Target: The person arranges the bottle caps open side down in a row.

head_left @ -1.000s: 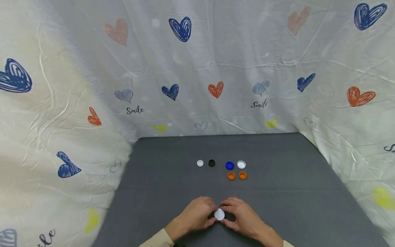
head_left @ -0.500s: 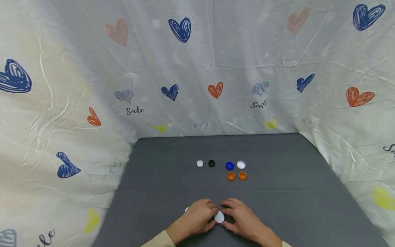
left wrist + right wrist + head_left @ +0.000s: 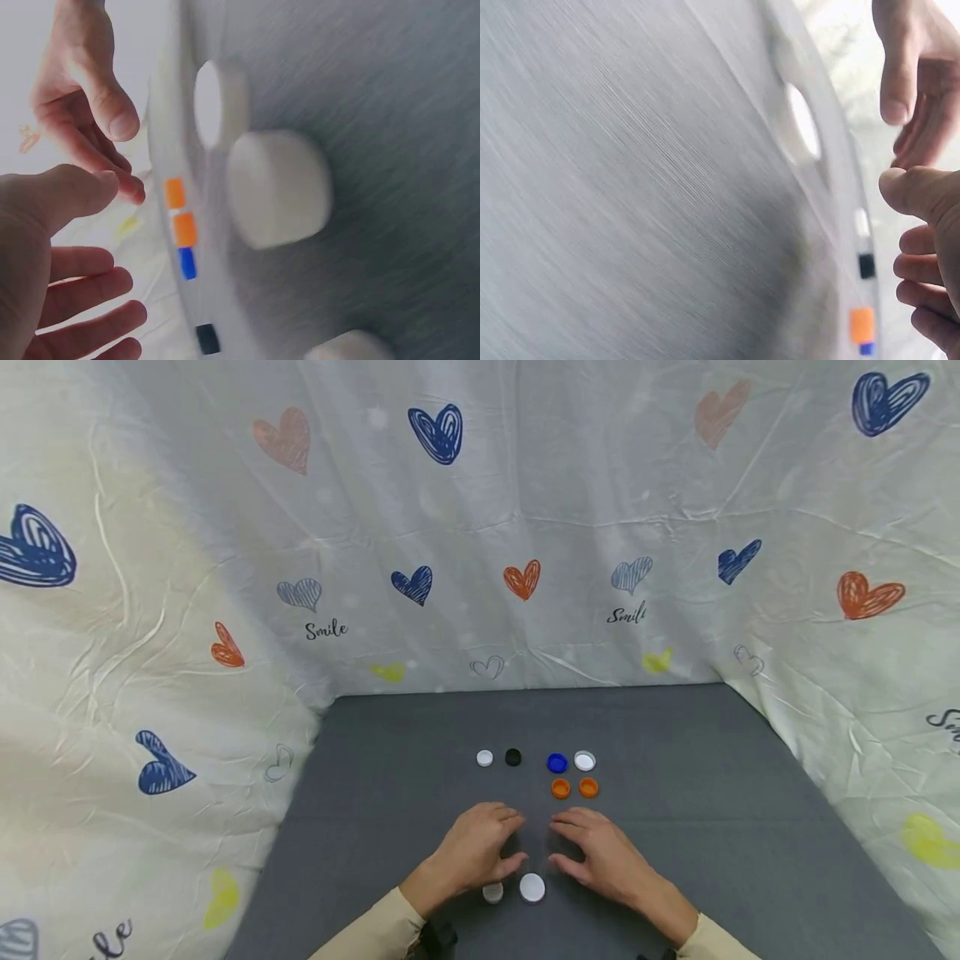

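A round white bottle cap (image 3: pixel 532 888) lies on the grey table near its front. Just left of it is a second white cap (image 3: pixel 492 893), partly covered by my left hand (image 3: pixel 474 847). That hand hovers beyond the caps, fingers loosely bent, holding nothing. Facing it across a gap, my right hand (image 3: pixel 606 853) is also raised and holds nothing. In the left wrist view a thick white cap (image 3: pixel 279 189) stands out large and blurred, with another white piece (image 3: pixel 349 346) at the bottom edge.
Farther back on the table sit a small white cap (image 3: pixel 485 758), a black cap (image 3: pixel 513 757), a blue cap (image 3: pixel 557 763), a white-rimmed cap (image 3: pixel 585 761) and two orange caps, one (image 3: pixel 560 788) left of the other (image 3: pixel 588 787). A heart-printed curtain (image 3: pixel 487 527) hangs behind.
Both hands have let go of the large white cap, moved apart and gone up and forward. The cap now lies uncovered, and the second white cap beside it has come into view.
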`<state>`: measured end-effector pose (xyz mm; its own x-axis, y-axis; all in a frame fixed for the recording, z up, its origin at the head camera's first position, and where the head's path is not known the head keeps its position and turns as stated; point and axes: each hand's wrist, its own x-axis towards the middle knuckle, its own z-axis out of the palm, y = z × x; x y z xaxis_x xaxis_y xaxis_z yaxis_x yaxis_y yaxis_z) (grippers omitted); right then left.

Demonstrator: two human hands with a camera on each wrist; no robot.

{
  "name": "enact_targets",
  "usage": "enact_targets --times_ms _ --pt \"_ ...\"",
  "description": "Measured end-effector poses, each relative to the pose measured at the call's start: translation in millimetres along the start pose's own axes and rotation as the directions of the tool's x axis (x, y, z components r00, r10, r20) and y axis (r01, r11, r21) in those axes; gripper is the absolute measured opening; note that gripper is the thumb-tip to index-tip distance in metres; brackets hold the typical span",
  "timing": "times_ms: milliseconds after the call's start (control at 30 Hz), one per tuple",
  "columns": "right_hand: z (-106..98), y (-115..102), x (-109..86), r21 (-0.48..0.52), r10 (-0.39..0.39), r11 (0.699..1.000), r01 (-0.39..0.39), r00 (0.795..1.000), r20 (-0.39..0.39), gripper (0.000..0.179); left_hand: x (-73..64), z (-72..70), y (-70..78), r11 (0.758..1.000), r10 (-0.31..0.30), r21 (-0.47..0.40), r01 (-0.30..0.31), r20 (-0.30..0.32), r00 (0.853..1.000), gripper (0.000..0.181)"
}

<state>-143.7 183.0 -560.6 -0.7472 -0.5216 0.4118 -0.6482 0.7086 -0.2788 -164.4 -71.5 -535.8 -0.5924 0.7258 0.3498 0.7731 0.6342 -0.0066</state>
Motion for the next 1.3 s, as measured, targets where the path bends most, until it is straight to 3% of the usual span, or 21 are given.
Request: enact_targets --times_ms 233,567,800,1300 --pt "-18 23 18.9 -0.062 0.026 0.998 -0.03 0.998 -0.059 0.046 24.9 -6.5 -13.1 0.996 -0.085 0.032 0.084 0.019 0.996 0.052" --pt "-34 50 38.8 -0.133 0.064 0.989 -0.067 0.998 -0.025 0.046 61.6 -10.3 -29.3 0.992 -0.125 0.021 0.124 0.089 0.988 0.055" --pt "-37 60 48.2 -0.139 0.032 0.99 -0.039 0.998 -0.053 0.044 80.1 -0.2 -33.4 0.993 -0.115 -0.012 0.116 0.081 0.99 0.05" --pt "-18 75 49.0 -0.11 0.026 0.993 -0.028 0.999 -0.022 0.036 101.0 30.2 -33.4 0.986 -0.136 -0.066 0.152 0.194 0.972 0.042"
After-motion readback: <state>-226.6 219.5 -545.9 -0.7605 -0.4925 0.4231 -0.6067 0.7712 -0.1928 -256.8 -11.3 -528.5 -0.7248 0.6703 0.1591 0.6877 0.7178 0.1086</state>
